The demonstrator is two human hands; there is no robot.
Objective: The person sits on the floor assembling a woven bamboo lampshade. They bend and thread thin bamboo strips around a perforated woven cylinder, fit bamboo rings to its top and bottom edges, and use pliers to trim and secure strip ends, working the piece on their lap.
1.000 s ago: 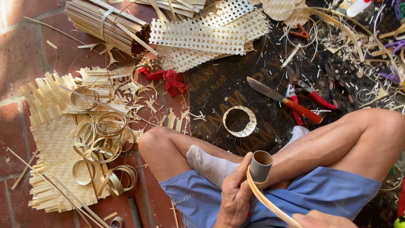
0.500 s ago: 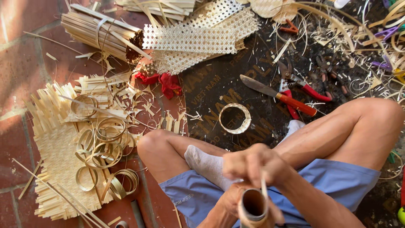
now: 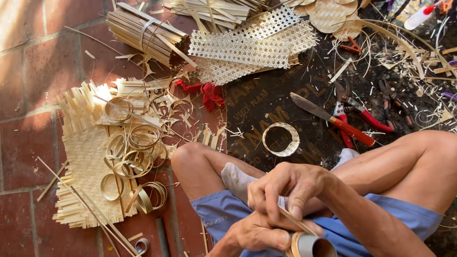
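Head cam looking straight down at someone sitting cross-legged on a red brick floor (image 3: 28, 71), blue shorts, knees out to both sides.

Left hand (image 3: 259, 233) is down at the bottom edge with its grip closed around a short tube (image 3: 309, 246), kind of a cardboard-looking cylinder with the open end facing up toward the camera. Right hand (image 3: 288, 190) sits just above it, thumb and fingers pinched shut on a thin bamboo strip (image 3: 297, 221) that lies against the rim of the tube. So both hands are touching, right over the lap, and the tube is partly cut off by the bottom of the frame.

Around that: a finished woven ring (image 3: 281, 139) lying flat on the dark mat (image 3: 257, 100) just past the knees. To its right a knife with a red handle (image 3: 331, 119) and red-handled pruning shears (image 3: 357, 107), touching each other. Off to the left there's a woven bamboo mat (image 3: 88, 162) with a pile of loose strip hoops (image 3: 131, 152) on top. Further up, a tied bundle of bamboo sticks (image 3: 145, 33) and rolls of open-weave cane webbing (image 3: 247, 45) beside it. A red rag (image 3: 207, 93) sits between the webbing and the left knee. Shavings all over.
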